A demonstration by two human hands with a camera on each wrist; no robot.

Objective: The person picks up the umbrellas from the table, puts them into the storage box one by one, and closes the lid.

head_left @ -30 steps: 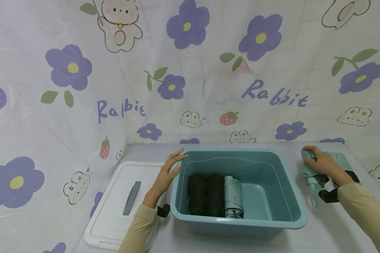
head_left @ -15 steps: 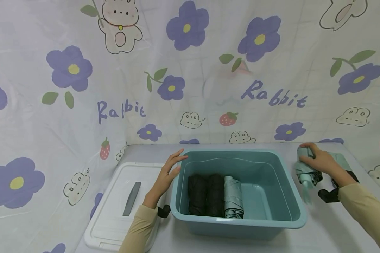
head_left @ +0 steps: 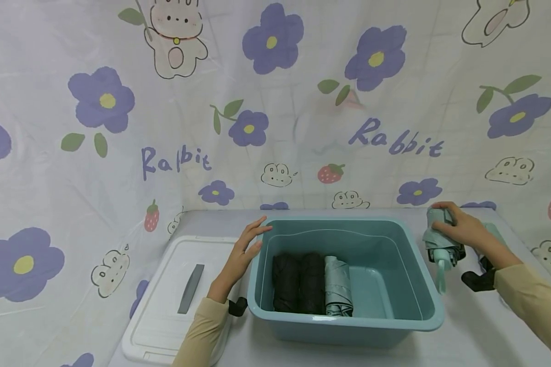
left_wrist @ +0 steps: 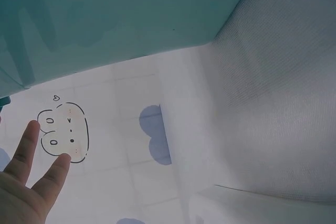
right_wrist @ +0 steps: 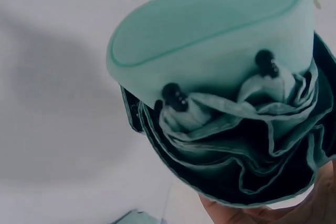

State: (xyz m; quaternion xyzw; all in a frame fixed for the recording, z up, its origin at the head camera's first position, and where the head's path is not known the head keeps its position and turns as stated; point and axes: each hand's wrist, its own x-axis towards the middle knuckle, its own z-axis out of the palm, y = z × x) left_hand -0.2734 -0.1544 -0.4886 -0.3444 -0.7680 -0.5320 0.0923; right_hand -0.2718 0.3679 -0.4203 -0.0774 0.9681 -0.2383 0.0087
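My right hand (head_left: 464, 227) grips a folded mint-green umbrella (head_left: 437, 232), its handle and wrist strap hanging toward me, just right of the bin. In the right wrist view the umbrella's smooth handle end (right_wrist: 210, 30) and bunched canopy folds with black rib tips fill much of the picture. My left hand (head_left: 240, 255) lies with fingers extended at the left rim of the teal plastic bin (head_left: 349, 326); the left wrist view shows two of its fingers (left_wrist: 52, 174) spread apart beside the bin wall. Inside the bin, two black rolled bundles (head_left: 298, 283) lie beside another folded mint umbrella (head_left: 338, 285).
A white lid (head_left: 165, 306) with a grey handle lies left of the bin. Another mint-green item (head_left: 495, 232) lies on the table behind my right wrist, partly hidden. A patterned curtain (head_left: 303, 127) hangs along the back and left side.
My right hand has lifted the folded umbrella and drawn it leftward, toward the bin, its handle and strap swinging down. My left hand has stayed at the rim.
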